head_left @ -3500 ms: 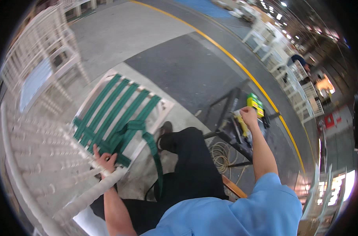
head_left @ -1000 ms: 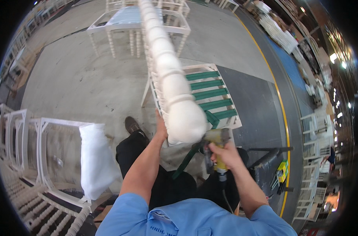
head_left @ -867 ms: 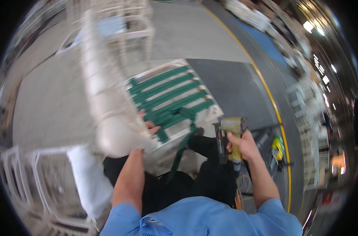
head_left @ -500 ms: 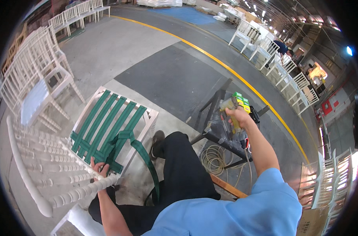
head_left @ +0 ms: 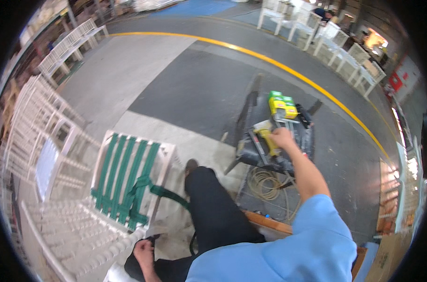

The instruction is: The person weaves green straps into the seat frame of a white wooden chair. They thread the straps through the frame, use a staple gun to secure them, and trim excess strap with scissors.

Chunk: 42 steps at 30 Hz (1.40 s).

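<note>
The two hands are well apart. The right hand (head_left: 282, 137), its fingers curled, is at the handle of a yellow nail gun (head_left: 270, 142) on a low black desk (head_left: 245, 152); blur hides whether it grips the tool. The left hand (head_left: 144, 254) is loosely bent above a dark trouser leg, just beside the near corner of a white chair (head_left: 163, 171); I cannot tell whether it holds anything. The chair stands at the person's left, green straps (head_left: 150, 162) across its seat and a loose strap end (head_left: 171, 194) trailing toward the knee.

Green-and-yellow boxes (head_left: 283, 105) stand behind the nail gun, with printed panels too blurred to read, and a black object (head_left: 305, 115) lies to their right. A pale hose (head_left: 265, 195) is coiled low beside the desk. At lower right, a brown cardboard box (head_left: 389, 258) bears faint, illegible print. A red panel (head_left: 395, 82) shows on the far wall, any lettering too small to make out.
</note>
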Tool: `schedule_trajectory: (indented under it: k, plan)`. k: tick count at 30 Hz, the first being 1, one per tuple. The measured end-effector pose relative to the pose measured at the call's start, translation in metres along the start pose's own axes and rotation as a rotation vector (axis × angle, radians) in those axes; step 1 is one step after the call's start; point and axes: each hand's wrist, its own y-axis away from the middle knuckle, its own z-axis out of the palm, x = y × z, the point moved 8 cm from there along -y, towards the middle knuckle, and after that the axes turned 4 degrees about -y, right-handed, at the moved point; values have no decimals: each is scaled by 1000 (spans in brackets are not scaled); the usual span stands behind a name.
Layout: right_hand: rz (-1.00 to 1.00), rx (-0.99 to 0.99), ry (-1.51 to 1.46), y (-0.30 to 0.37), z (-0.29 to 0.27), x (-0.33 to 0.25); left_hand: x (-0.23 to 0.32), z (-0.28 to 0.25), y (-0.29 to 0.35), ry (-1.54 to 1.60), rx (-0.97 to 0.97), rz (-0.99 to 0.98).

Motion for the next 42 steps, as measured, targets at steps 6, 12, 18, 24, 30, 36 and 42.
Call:
schedule_trajectory:
  k: [6,12,18,24,30,36,42]
  plan:
    - [196,142,247,50,-55,90,81,52,126,-9,-643,-4]
    - [248,176,161,84,-13,105,94,50,160,-378,-815,123]
    - [377,197,175,80,-24,120,99,49,166,-392,-929,188]
    - [-85,424,-62,93,-43,24,91,59,163,-472,-911,403]
    - [-632,-623,-392,259,70,-236,94,59,168,-459,-1044,329]
    - [-1019,-1368,-53,413,148,-296,93,68,158,-417,-1031,407]
    - [-981,-1568,166,412,152,-285,87,59,162,-380,-839,487]
